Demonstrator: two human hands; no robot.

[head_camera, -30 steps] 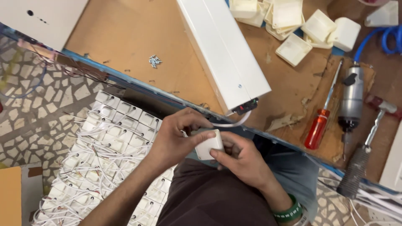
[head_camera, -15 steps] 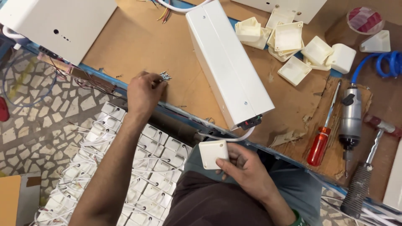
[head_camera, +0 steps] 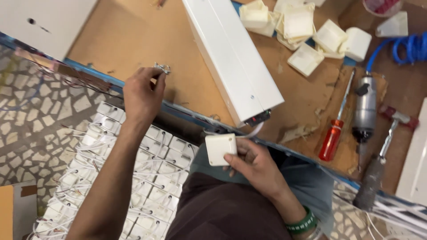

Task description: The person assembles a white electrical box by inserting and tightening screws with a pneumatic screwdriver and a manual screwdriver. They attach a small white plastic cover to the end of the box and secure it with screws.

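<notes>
My left hand [head_camera: 143, 92] reaches up to the edge of the brown workbench [head_camera: 115, 40] and pinches a small cluster of metal screws [head_camera: 162, 68] with its fingertips. My right hand [head_camera: 254, 164] stays low over my lap and holds a small white square plastic box [head_camera: 220, 148], from which a white wire runs up toward the long white metal housing [head_camera: 231, 58] lying across the bench.
Several open white plastic boxes [head_camera: 307, 31] lie at the bench's far side. A red-handled screwdriver [head_camera: 336, 129], a grey power driver [head_camera: 364, 109] with a blue coiled hose [head_camera: 407, 46], and a hammer [head_camera: 378, 169] sit at the right. Many wired white boxes [head_camera: 102, 178] cover the floor at the left.
My left hand left the box, reached to the bench and closed its fingertips on the screws, now lifting them slightly. The right hand keeps holding the box.
</notes>
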